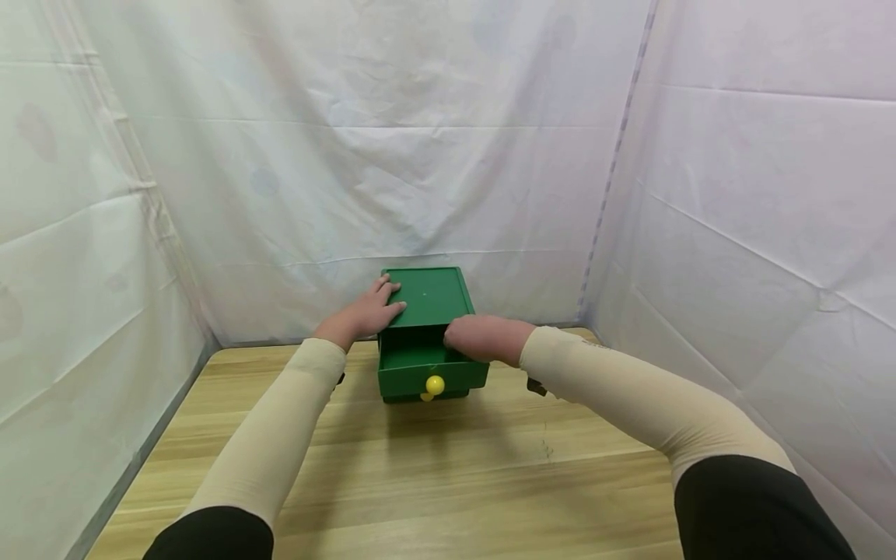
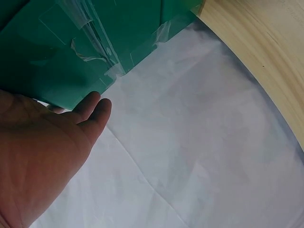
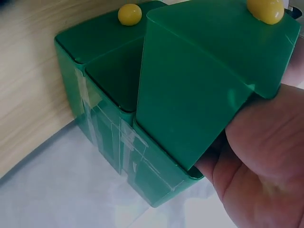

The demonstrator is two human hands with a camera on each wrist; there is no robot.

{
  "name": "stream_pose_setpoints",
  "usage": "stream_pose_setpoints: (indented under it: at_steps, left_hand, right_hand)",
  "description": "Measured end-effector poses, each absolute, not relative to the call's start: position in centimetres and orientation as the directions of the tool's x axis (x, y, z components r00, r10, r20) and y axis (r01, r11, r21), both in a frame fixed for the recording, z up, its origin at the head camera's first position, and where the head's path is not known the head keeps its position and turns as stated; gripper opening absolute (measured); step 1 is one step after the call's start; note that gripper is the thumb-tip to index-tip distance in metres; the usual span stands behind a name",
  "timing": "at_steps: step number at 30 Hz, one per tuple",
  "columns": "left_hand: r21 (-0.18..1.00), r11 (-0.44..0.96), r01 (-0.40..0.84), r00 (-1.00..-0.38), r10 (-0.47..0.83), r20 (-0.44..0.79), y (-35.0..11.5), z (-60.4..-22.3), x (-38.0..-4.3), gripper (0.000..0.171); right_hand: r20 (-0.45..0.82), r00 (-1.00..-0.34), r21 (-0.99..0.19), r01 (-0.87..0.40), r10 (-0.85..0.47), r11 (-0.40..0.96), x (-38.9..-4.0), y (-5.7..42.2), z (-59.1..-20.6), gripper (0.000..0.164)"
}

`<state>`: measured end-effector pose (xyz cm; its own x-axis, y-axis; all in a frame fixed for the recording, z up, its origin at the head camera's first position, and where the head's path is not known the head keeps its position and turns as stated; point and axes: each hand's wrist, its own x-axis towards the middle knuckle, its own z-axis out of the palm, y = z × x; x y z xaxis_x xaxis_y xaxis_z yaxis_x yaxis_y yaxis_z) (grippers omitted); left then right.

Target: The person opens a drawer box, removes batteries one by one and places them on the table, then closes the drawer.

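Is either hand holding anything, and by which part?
The left hand grips nothing, resting on the top left edge of the green box-shaped cabinet. The right hand reaches into its open green drawer, fingers hidden, so any hold there cannot be told.

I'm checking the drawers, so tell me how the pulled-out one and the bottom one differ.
The pulled-out drawer juts forward; the bottom drawer looks closed. The pulled-out drawer's inside shows in the head view, while the bottom drawer's is hidden. Both are green with a round yellow knob.

This is a makeshift booth, with white sheeting [image 1: 392,171] around a wood-grain table [image 1: 434,490].
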<state>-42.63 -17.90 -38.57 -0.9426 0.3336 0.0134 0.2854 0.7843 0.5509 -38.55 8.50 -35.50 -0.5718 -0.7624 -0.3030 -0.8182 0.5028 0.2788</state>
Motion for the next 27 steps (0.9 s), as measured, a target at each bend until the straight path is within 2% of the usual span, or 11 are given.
stream_pose_setpoints:
  at_steps: [6, 21, 27]
  left_hand:
    - [0.55, 0.785, 0.284, -0.943, 0.331, 0.014, -17.94, -38.51, -42.59, 0.07]
    - [0.558, 0.78, 0.283, -0.945, 0.328, 0.021, -17.8, -38.4, -42.41, 0.069]
    - [0.562, 0.78, 0.277, -0.944, 0.329, 0.009, -17.76, -38.34, -42.25, 0.069]
  right_hand:
    - [-0.289, -0.563, 0.184, -0.826, -0.774, 0.532, -38.74, 8.59, -35.29, 0.013]
    - [-0.285, -0.509, 0.048, -0.854, -0.812, 0.518, -39.0, 8.96, -34.85, 0.015]
    - [-0.272, -0.501, 0.0, -0.854, -0.822, 0.521, -39.12, 9.21, -34.84, 0.01]
